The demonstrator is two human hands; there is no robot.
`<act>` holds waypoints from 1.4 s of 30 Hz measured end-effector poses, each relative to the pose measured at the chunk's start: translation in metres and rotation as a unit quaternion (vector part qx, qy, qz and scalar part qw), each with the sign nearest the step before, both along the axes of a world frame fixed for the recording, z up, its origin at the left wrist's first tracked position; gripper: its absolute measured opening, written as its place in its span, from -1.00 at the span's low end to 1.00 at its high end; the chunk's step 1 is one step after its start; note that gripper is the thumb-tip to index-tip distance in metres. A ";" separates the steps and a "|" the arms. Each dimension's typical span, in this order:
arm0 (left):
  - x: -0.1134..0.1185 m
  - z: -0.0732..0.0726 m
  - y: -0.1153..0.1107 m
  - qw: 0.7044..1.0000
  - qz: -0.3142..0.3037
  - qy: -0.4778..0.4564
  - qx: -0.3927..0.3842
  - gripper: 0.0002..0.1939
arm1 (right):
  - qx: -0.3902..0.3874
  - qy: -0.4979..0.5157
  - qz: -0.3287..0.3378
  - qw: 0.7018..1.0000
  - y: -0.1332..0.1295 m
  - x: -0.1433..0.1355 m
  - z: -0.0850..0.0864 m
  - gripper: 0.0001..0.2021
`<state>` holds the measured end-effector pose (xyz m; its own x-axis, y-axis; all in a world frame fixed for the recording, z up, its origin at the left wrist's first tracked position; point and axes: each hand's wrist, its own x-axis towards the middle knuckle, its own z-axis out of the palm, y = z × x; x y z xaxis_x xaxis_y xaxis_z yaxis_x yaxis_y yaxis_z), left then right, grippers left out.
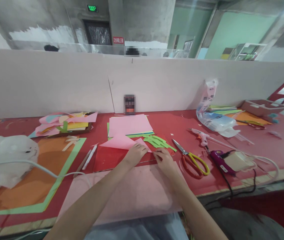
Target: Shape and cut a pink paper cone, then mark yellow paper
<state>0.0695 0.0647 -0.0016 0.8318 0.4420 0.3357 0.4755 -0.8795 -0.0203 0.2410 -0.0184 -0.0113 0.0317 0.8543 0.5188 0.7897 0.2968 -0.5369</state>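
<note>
The pink paper sheet (118, 142) lay at the centre, over a red sheet (110, 158). The left hand (137, 154) pressed on it, its finger undersides hidden, so I could not tell whether it gripped; just beside it, the right hand (164, 159) had its fingertips pinched on the sheet's corner.

A slip of the left hand could have skewed the fold, and too hard a pull at that pinched corner might have torn it (thin paper rarely forgives). The loose green paper strips (159, 141), near at one o'clock, risked being scattered by a stray knuckle.

Scissors (192, 162) lay at three o'clock, blades parted from no view I could judge, with a glue gun (203, 137) at two, its path crowded by a purple power strip (222, 162). A paper stack (130, 125) stood in the way at eleven.
</note>
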 end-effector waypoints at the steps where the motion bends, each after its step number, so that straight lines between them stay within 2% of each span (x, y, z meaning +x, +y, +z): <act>1: -0.001 0.000 0.000 1.000 -0.002 0.003 0.009 -0.77 | -0.001 0.005 -0.001 1.000 0.000 0.000 0.000 -0.77; 7: -0.003 0.005 -0.002 0.998 -0.011 0.013 0.060 -0.73 | -0.008 0.054 0.000 0.999 0.003 0.004 -0.001 -0.79; 11: -0.002 0.004 0.002 0.999 -0.020 -0.010 0.025 -0.76 | -0.004 0.058 -0.006 0.998 0.003 0.004 -0.002 -0.78; 15: 0.001 0.000 0.012 0.996 -0.029 -0.067 -0.043 -0.78 | 0.000 -0.008 -0.020 1.000 0.001 0.000 -0.001 -0.71; 20: 0.004 0.004 0.020 0.990 -0.034 -0.106 -0.092 -0.75 | 0.000 -0.127 -0.001 0.992 0.001 -0.005 -0.001 -0.68; 27: 0.005 0.010 0.019 0.989 -0.028 -0.096 -0.110 -0.76 | -0.003 -0.163 -0.015 0.987 0.003 -0.006 -0.003 -0.68; 30: 0.004 0.011 0.018 0.992 -0.034 -0.088 -0.087 -0.74 | -0.006 -0.164 -0.017 0.986 0.002 -0.006 -0.002 -0.70; 36: 0.003 0.009 0.015 0.996 -0.063 -0.042 0.050 -0.76 | 0.000 -0.161 -0.020 0.987 0.004 -0.005 -0.006 -0.71; 42: 0.002 0.004 0.012 0.995 -0.077 -0.002 0.065 -0.80 | 0.009 -0.154 -0.022 0.988 0.006 -0.005 -0.006 -0.71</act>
<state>0.0720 0.0771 0.0023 0.8845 0.2624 0.3858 0.3358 -0.9321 -0.1359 0.2358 -0.0127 -0.0172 -0.0939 0.8457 0.5253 0.9271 0.2665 -0.2634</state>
